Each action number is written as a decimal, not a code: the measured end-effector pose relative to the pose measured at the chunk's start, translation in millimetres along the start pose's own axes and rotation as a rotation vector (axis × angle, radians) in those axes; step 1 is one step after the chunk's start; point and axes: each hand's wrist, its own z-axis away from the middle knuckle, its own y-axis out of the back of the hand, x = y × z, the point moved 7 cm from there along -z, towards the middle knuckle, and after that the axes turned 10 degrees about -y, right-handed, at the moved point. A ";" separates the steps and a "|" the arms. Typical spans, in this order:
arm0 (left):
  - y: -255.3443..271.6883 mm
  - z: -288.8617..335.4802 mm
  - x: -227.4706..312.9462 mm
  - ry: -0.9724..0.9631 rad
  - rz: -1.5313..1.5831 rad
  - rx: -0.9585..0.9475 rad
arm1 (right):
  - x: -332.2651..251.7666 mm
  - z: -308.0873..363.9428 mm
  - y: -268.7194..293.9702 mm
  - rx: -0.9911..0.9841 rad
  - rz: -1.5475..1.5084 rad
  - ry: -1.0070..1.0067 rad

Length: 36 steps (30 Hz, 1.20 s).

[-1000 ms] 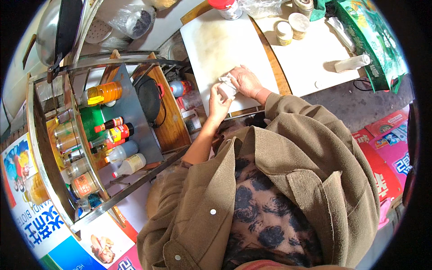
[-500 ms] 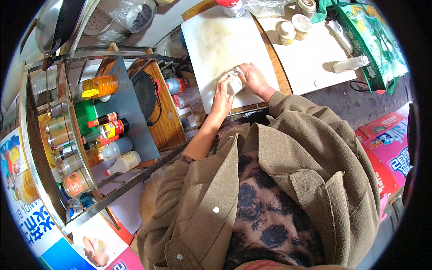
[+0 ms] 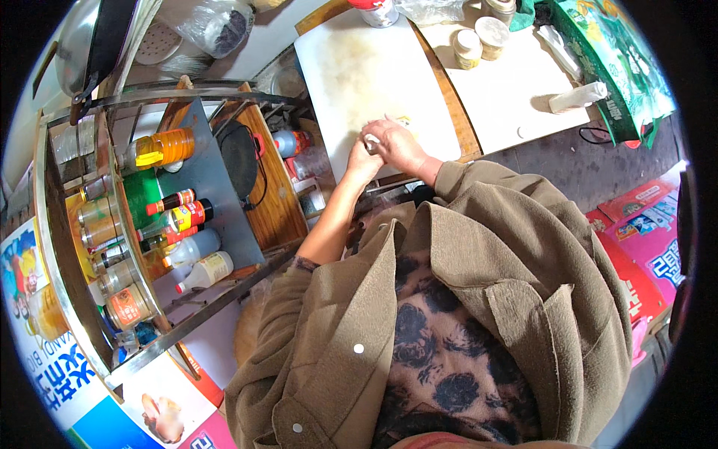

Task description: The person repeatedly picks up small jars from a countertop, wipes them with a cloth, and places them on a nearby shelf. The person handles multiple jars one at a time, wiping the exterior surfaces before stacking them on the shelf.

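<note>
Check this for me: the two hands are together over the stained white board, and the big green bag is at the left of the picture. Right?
Not quite: the head view shows the big green bag at the right of the picture. The left hand and right hand are together over the stained white board.

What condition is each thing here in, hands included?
Left hand: curled around a small whitish item
Small whitish item: held, mostly hidden
Right hand: over the item; its grip is unclear
White board: lying flat, stained brownish
Brown jacket: open at the front
White bottle: red cap on
Clear plastic bag: dark contents inside
Yellow-handled bottle: holding orange liquid
</note>
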 end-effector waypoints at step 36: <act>-8.7 17.3 59.3 -0.525 -0.509 0.033 | 52.5 13.9 25.0 0.112 -0.096 -0.280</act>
